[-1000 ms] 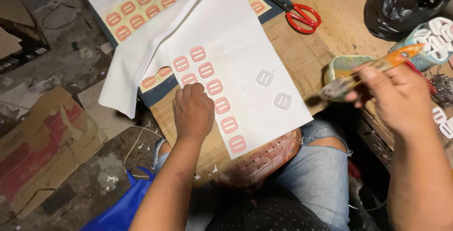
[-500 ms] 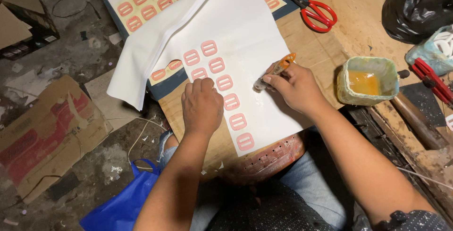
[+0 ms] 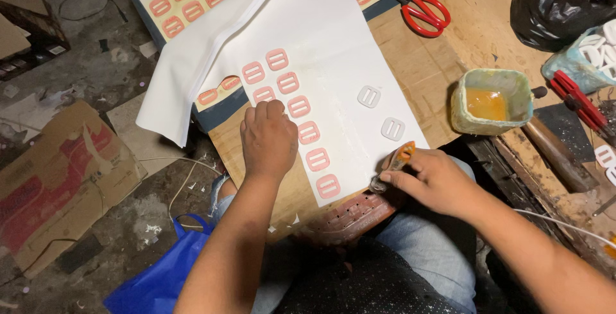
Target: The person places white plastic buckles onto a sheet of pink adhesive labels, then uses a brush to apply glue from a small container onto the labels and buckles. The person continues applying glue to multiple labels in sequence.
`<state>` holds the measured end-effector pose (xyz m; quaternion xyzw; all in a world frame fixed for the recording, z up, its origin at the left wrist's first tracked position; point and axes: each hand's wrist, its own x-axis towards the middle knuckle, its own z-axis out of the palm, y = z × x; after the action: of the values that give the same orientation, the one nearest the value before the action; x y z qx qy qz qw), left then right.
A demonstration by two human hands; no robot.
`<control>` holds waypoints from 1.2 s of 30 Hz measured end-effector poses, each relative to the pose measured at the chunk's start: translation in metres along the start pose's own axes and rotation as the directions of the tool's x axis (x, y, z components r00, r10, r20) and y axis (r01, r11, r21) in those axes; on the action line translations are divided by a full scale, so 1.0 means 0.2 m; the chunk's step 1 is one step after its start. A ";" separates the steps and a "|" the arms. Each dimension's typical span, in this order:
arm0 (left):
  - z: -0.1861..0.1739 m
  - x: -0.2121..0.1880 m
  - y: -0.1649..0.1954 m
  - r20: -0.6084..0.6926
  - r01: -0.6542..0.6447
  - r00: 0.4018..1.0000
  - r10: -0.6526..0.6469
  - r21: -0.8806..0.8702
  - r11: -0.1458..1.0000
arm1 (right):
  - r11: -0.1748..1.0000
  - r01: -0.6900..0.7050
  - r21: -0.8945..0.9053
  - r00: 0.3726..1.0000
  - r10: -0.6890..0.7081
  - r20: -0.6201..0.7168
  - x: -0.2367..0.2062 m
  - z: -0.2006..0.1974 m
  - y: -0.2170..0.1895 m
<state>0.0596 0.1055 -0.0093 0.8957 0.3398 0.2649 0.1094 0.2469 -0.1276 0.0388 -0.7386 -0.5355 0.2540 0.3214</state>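
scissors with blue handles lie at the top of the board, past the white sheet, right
Not quite: the scissors have red handles, not blue. The head view shows them lying at the top of the board, past the white sheet.
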 end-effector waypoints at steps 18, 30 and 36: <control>0.01 0.00 0.00 -0.008 0.009 1.000 -0.009 -0.006 1.000 | 0.950 0.313 -0.004 0.949 -0.313 -0.025 0.00 0.08 -0.05; 0.00 -0.01 0.01 0.010 -0.004 1.000 0.004 -0.019 1.000 | 0.906 0.415 -0.083 0.886 -0.423 -0.188 0.23 0.14 -0.04; 0.01 -0.01 0.01 -0.001 0.012 1.000 -0.012 -0.020 1.000 | 0.927 0.354 -0.125 0.870 -0.375 -0.320 0.49 0.14 -0.04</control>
<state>0.0611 0.1023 -0.0101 0.8924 0.3427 0.2682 0.1196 0.2503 -0.0263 0.0236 -0.6663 -0.6096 0.0416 0.4274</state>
